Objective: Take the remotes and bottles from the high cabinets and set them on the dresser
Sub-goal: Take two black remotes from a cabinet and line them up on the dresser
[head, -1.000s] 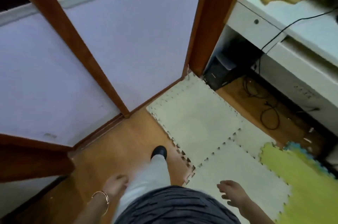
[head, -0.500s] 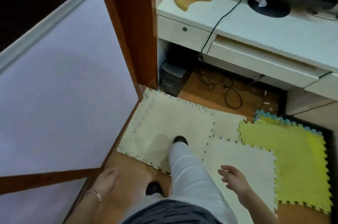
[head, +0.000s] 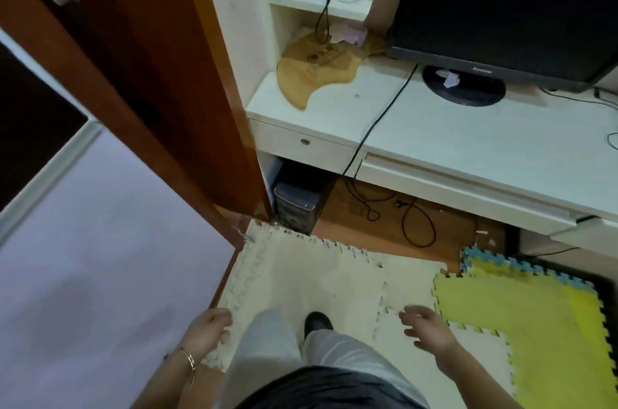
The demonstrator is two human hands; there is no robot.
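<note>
Both hands hang low and carry nothing: the left hand point(head: 208, 330), with a thin bracelet point(head: 189, 357) at the wrist, has its fingers loosely curled but closed on nothing, and the right hand point(head: 426, 330) is spread with the fingers apart, its grip wide and empty. Below and between the two grips are the person's pale trousers and one dark shoe point(head: 317, 321) on cream foam mats point(head: 301, 275); out past the right grip lies a yellow mat point(head: 521, 318). Ahead of and above both grips stands a white bench point(head: 468, 134) bearing a dark monitor point(head: 501, 0) on a round stand, a wooden board point(head: 314, 69) and a trailing black cable point(head: 378, 121), with a small computer case point(head: 296, 204) on the floor under it. Ahead of the left grip rises a brown wooden door frame point(head: 174, 81). No remote and no bottle shows anywhere in this view, neither in a grip nor on the bench, and the high cabinets and the dresser are not to be made out either. Judging by the bare hands, the task looks barely begun or between carries: fetching from the cabinets and setting things on the dresser both appear left to do, though how many items may already be moved cannot be told.
</note>
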